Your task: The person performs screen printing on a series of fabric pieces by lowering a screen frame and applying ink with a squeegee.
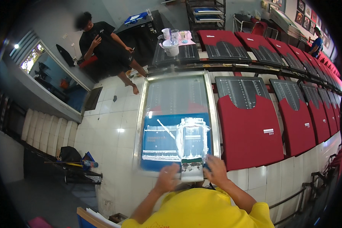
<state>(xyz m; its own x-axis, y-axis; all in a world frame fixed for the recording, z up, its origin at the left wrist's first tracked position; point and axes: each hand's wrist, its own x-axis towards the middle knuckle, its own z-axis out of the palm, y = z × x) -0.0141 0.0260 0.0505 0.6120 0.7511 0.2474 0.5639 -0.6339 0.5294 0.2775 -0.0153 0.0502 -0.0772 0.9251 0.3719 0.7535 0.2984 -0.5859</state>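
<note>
A silk-screen frame [213, 114] with a metal rim lies before me, its mesh blue in the near half. White ink [192, 122] is smeared over the stencil. A squeegee [192, 173] leans at the near end of the screen, dark ink marks on its pale face. On its left, my left hand [168, 178] is closed at the near rim of the frame. My right hand [216, 171] is closed at the same rim, right of the squeegee. Both hands' fingertips are partly hidden, and neither hand is plainly on the squeegee.
Red shirts on black boards [250, 133] line the right side in two rows. Beyond the frame stands a white ink tub [171, 48] among cups. Another person [98, 45] stands at the far left holding a phone. A drying rack [207, 17] is at the back.
</note>
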